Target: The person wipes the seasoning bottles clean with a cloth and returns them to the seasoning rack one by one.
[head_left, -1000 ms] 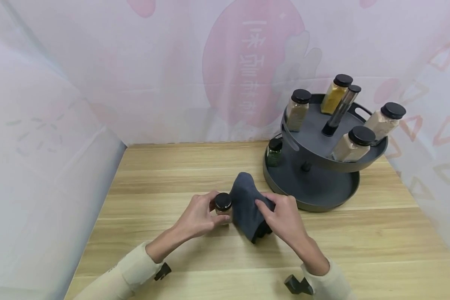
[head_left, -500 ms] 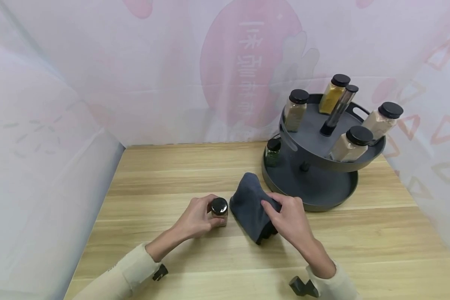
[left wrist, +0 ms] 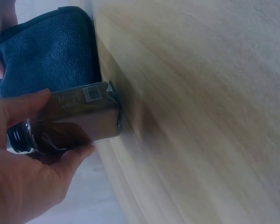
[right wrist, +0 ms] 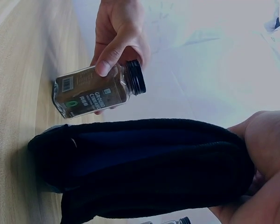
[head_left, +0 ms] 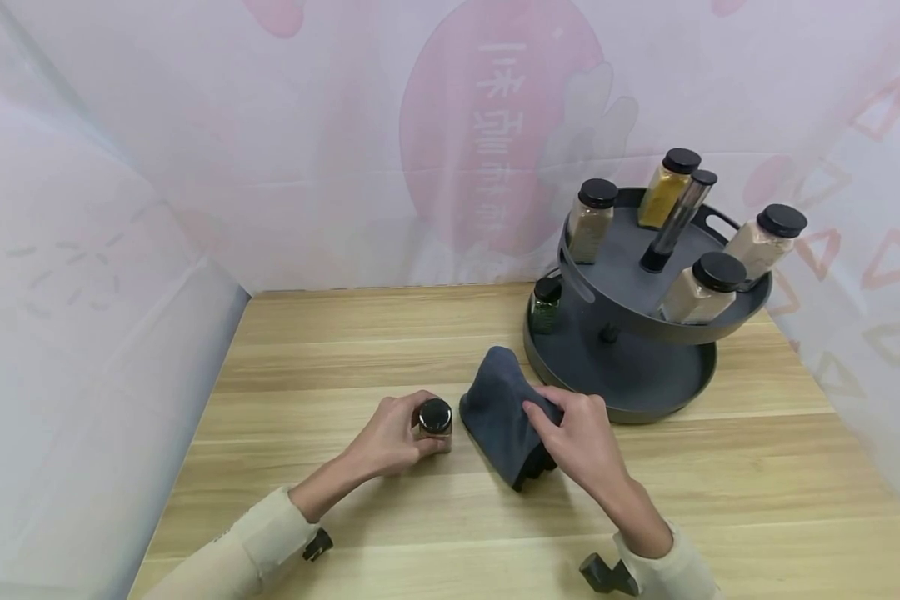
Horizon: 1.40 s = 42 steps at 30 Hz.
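My left hand (head_left: 390, 433) grips a square glass jar of ground cinnamon (right wrist: 91, 91) between thumb and fingers, below its black lid. The jar is upright with brown powder inside and its printed label facing the right wrist camera. Its base is at or just above the tabletop; I cannot tell which. To its right, my right hand (head_left: 581, 433) pinches the upper right part of a folded dark grey cloth (head_left: 498, 417). The cloth hangs with its lower edge near the table, a small gap away from the jar. In the left wrist view the cloth (left wrist: 49, 51) looks plush with a stitched edge.
A dark two-tier turntable rack (head_left: 622, 392) stands at the back right, close behind the right hand. Several black-lidded spice jars are on its upper tier (head_left: 637, 287); a small jar of green herbs (head_left: 545, 307) is below. Fabric walls (head_left: 330, 167) border the wooden table (head_left: 330, 333).
The left hand has drawn the cinnamon jar slightly left and nearer the person. The right hand has shifted the cloth slightly right, opening a gap. In the last half second both barely moved.
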Each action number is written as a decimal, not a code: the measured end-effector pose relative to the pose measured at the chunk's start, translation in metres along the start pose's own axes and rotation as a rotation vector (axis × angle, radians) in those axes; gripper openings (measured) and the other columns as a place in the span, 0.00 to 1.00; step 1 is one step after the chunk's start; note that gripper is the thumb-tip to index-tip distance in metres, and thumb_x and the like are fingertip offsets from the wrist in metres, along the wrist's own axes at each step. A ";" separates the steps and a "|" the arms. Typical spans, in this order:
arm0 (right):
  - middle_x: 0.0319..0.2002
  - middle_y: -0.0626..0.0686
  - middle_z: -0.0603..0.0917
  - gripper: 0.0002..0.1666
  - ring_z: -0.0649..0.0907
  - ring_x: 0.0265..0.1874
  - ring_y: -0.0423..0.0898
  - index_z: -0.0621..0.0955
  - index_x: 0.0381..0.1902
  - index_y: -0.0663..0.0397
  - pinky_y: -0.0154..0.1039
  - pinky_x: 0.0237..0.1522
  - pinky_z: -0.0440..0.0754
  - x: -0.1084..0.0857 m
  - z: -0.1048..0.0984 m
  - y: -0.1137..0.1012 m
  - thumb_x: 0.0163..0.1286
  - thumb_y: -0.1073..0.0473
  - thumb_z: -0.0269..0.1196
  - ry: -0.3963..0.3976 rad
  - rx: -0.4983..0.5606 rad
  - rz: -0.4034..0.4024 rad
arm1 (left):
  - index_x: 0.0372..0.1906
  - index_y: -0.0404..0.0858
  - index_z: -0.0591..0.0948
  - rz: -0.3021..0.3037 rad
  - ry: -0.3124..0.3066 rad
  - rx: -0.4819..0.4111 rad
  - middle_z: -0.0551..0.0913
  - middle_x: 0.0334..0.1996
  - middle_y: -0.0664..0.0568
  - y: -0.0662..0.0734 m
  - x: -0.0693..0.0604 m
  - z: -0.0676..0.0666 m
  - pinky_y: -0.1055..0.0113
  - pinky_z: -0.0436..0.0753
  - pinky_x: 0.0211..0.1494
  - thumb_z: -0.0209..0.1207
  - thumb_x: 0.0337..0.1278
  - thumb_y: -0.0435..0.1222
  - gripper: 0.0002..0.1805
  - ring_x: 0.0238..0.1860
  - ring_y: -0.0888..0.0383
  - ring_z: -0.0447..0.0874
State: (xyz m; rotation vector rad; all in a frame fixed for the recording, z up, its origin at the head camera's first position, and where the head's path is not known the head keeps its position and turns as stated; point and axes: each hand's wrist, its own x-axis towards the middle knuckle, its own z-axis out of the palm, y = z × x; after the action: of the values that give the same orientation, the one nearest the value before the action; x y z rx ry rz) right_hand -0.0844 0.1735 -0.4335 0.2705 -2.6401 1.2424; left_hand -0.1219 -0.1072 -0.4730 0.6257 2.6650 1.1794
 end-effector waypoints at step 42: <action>0.36 0.54 0.93 0.09 0.82 0.21 0.36 0.92 0.47 0.57 0.33 0.26 0.80 -0.001 0.005 0.000 0.70 0.65 0.71 -0.010 -0.005 0.005 | 0.30 0.38 0.80 0.017 -0.013 0.630 0.76 0.20 0.51 0.051 0.016 -0.004 0.62 0.72 0.19 0.75 0.54 0.47 0.19 0.19 0.55 0.73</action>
State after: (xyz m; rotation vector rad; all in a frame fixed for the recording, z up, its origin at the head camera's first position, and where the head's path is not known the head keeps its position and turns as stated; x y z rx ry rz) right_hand -0.0837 0.1699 -0.4366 0.2701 -2.6537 1.2395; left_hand -0.1221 -0.0719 -0.4327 0.7286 3.0118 0.3063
